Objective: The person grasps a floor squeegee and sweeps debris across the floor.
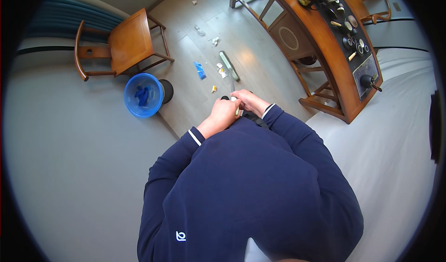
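While grasping the broom (229, 66) in the grip of left hand (225, 112) and right hand (251, 101), best brush low and slow near the blue wrapper (200, 70).

1 grey-handled broom (229, 67), pale-green head dark-bristled along 1 edge, slants down well right of the blue bin (148, 110).

Broom handle (232, 81) partly hidden by hands (226, 113); floor scraps (214, 41) indistinct.

Left arm (169, 176), right arm (320, 155): bent, converging ahead of the torso. Left hand (225, 113), right hand (251, 101): curled, close together; contact between them unclear.
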Tool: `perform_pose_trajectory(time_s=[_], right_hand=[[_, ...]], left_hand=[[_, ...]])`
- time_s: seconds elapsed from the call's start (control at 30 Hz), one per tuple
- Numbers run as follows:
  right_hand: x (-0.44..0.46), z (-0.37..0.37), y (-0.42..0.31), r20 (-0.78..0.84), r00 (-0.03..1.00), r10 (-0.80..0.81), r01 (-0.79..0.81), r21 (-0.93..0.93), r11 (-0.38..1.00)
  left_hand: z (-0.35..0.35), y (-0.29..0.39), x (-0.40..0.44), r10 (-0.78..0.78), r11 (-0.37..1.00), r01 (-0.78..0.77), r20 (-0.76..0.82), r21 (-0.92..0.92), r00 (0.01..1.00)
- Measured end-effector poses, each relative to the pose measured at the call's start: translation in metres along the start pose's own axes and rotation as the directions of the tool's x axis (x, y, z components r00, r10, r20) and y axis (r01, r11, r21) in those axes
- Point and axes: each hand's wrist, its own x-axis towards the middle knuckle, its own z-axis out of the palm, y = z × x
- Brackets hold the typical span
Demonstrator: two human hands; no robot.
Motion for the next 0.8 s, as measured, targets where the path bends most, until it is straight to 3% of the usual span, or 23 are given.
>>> perform_pose_trajectory(time_s=[0.33,0.5,0.77,0.8], right_hand=[[-0.033,0.038,-0.015,0.063,0.998,0.024,-0.021,-0.043,0.999],[-0.049,0.043,-0.018,0.007,1.0,0.013,-0.013,-0.105,0.994],[-0.057,0.033,-0.017,0.142,0.954,-0.265,0.259,0.061,0.964],[-0.058,0.033,-0.018,0.09,0.958,-0.271,0.266,0.064,0.962]], left_hand=[[-0.008,-0.008,-0.016,-0.029,0.991,0.025,0.03,0.129,0.999],[-0.015,-0.006,-0.015,0.013,0.988,-0.013,-0.001,0.156,1.0],[-0.03,0.0,0.001,0.128,0.979,-0.11,-0.093,0.171,0.987],[-0.032,0.001,0.002,0.135,0.978,-0.118,-0.088,0.173,0.987]])
